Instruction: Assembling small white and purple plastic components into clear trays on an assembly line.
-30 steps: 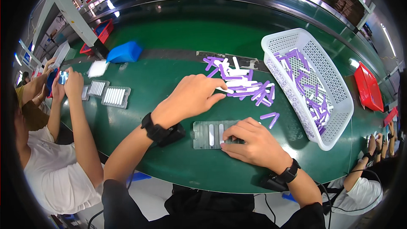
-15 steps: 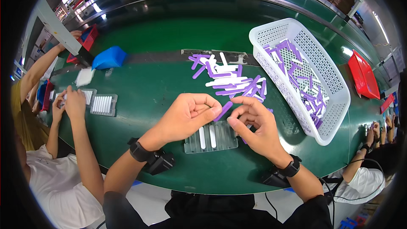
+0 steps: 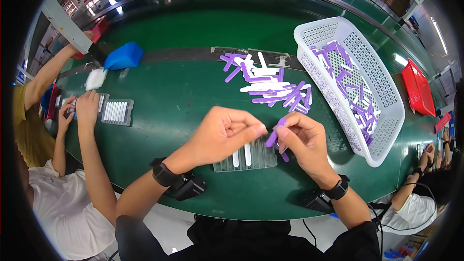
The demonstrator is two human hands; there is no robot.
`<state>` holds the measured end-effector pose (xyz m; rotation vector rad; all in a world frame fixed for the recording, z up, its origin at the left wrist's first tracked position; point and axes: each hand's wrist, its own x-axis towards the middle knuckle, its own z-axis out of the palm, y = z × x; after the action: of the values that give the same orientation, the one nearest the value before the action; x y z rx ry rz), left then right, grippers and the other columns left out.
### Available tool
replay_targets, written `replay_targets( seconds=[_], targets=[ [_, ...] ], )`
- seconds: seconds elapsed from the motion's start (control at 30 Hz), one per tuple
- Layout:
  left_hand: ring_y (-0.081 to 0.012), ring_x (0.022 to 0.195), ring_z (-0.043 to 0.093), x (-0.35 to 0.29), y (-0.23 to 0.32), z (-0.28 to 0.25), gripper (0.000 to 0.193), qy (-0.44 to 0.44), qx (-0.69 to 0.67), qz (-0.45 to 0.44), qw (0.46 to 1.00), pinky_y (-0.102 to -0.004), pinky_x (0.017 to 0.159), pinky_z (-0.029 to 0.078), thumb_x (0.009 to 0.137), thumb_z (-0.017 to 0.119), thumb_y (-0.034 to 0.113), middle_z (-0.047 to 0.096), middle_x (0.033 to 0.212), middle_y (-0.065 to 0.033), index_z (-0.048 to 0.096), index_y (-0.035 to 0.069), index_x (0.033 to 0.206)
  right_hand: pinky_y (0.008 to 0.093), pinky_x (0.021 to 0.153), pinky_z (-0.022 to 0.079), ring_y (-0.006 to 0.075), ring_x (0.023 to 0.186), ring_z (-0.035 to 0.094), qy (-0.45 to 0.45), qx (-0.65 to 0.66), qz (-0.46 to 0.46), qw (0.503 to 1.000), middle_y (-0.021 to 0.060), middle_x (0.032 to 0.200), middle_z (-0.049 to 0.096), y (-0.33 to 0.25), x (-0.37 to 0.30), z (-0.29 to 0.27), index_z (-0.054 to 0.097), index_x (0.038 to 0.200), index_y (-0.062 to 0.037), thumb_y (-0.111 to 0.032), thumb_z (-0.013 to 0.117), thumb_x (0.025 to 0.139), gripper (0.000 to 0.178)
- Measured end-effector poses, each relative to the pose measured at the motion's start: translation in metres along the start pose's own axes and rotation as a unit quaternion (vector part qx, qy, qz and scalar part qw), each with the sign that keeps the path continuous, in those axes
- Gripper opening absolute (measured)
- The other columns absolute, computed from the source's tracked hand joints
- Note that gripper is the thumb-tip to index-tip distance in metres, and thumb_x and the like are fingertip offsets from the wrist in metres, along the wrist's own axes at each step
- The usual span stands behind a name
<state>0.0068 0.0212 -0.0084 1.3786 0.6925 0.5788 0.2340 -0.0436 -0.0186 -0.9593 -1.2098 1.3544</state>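
Observation:
My right hand pinches a small purple nail file, a flat strip with rounded ends, between thumb and fingers. Just left of it, my left hand has thumb and forefinger pressed together, with nothing visible in them. Below both hands lies a clear ribbed tray, partly covered by my left hand; two white files stand in its slots. Another purple file shows under my right fingers; whether it is held or lying there is unclear. Beyond my hands spreads a loose pile of purple and white files.
A white perforated basket with many files stands at right, a red bin past it. At left, a co-worker's hands work by a filled clear tray. A blue scoop-shaped bin sits farther back.
The purple file has passed from between both hands into my right hand's pinch, and my left fingertips have come away from it. The view has shifted slightly.

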Motion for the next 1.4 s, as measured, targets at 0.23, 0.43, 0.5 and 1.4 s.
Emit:
replay_targets(
  seconds=[0.23,0.43,0.5,1.4],
  targets=[
    [-0.0047,0.053,0.027,0.036,-0.009,-0.016,0.015,0.173,0.358,0.106,0.911,-0.0289,0.051,0.024,0.093,0.076,0.013,0.028,0.055,0.0043,0.077,0.003,0.105,0.0236,0.067,0.053,0.0075,0.074,0.065,0.042,-0.022,0.033,0.998,0.0114,0.097,0.074,0.000,0.004,-0.002,0.057,0.096,-0.0038,-0.011,0.062,0.105,0.013],
    [-0.0177,0.048,0.036,0.043,-0.024,-0.021,0.017,0.163,0.412,0.146,0.885,-0.0359,0.049,0.030,0.088,0.080,0.019,0.036,0.052,-0.0059,0.079,0.010,0.103,0.0242,0.064,0.053,0.0087,0.067,0.064,0.041,-0.034,0.045,0.998,0.0165,0.099,0.075,0.004,0.005,-0.003,0.056,0.096,-0.0035,-0.012,0.060,0.106,0.013],
    [-0.0197,0.048,0.037,0.037,-0.013,-0.017,0.015,0.162,0.422,0.126,0.883,-0.0368,0.050,0.031,0.088,0.080,0.018,0.039,0.052,-0.0073,0.079,0.011,0.101,0.0245,0.063,0.053,0.0095,0.065,0.063,0.047,-0.038,0.045,0.997,0.0191,0.099,0.074,0.002,0.004,-0.005,0.057,0.097,-0.0026,-0.011,0.059,0.106,0.012],
    [-0.0351,0.057,0.055,-0.005,0.018,-0.037,0.011,0.066,0.456,0.102,0.881,-0.0443,0.055,0.038,0.101,0.062,0.013,0.054,0.063,-0.0145,0.054,0.006,0.099,0.0281,0.059,0.052,0.0177,0.067,0.064,-0.012,-0.480,-0.240,0.844,0.0001,0.079,0.064,-0.007,0.007,-0.006,0.078,0.099,-0.0076,-0.003,0.078,0.081,0.019]
  ],
)
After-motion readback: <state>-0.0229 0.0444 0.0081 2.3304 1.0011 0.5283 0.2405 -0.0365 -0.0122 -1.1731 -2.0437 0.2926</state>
